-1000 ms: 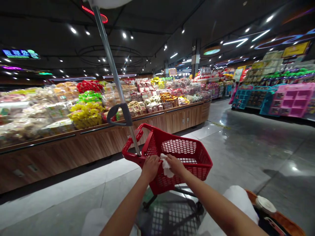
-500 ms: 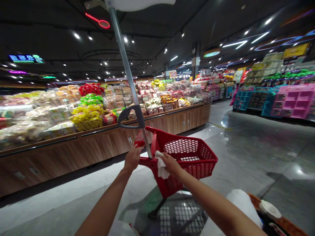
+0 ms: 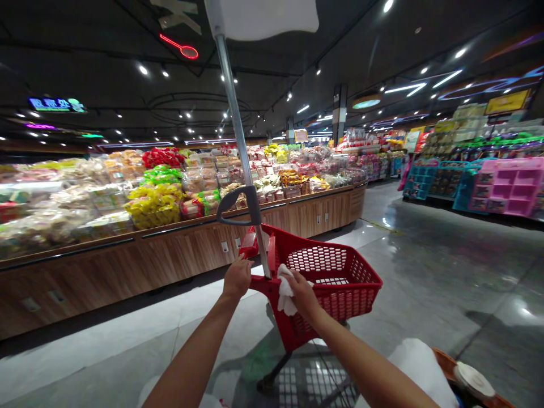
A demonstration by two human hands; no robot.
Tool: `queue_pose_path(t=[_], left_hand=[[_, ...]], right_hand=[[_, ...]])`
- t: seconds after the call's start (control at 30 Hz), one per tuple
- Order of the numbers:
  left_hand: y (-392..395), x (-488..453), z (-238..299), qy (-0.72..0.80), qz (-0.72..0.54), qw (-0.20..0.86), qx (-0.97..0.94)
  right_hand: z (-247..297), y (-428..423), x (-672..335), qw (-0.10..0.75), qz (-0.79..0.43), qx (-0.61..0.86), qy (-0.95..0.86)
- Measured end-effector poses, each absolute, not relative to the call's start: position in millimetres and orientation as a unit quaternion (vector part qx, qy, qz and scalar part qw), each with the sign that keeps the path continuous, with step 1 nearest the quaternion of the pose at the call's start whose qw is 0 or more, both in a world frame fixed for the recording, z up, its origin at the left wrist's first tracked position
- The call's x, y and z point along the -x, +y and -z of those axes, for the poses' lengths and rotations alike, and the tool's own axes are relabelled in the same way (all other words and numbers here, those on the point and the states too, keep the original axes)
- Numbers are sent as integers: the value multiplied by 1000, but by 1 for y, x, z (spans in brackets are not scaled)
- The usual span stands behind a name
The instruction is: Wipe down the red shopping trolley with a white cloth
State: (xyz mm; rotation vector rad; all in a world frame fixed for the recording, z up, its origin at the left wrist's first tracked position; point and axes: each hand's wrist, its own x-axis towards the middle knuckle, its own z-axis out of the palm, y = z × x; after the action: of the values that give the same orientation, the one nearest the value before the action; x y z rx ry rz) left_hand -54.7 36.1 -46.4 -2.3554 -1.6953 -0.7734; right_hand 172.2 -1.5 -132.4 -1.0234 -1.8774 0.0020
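In front of me stands a red plastic shopping cart with a perforated basket. My left hand is closed around the cart's red handle at its near left end. My right hand presses a white cloth against the near corner of the basket. The cloth hangs down below my fingers. Between my hands a metal pole rises from the cart. It bears a grey loop handle midway and a white panel at the top.
A long wood-fronted display counter of bagged goods runs along the left and behind the cart. Pink display racks stand to the right on the grey floor. A brown container with a white-lidded item sits at lower right.
The view has tilted up and turned slightly left, so the cart and hands appear a little further right. My right hand and the cloth remain at the basket's corner.
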Motion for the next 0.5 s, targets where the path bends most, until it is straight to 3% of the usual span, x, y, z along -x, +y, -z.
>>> queue_pose_path(t=[0.17, 0.5], left_hand=[[39, 48, 51, -557, 284, 89, 775], [46, 21, 66, -521, 341, 166, 765]], right_hand=[[132, 16, -124, 569, 49, 375, -730], [140, 47, -170, 536, 43, 334, -774]])
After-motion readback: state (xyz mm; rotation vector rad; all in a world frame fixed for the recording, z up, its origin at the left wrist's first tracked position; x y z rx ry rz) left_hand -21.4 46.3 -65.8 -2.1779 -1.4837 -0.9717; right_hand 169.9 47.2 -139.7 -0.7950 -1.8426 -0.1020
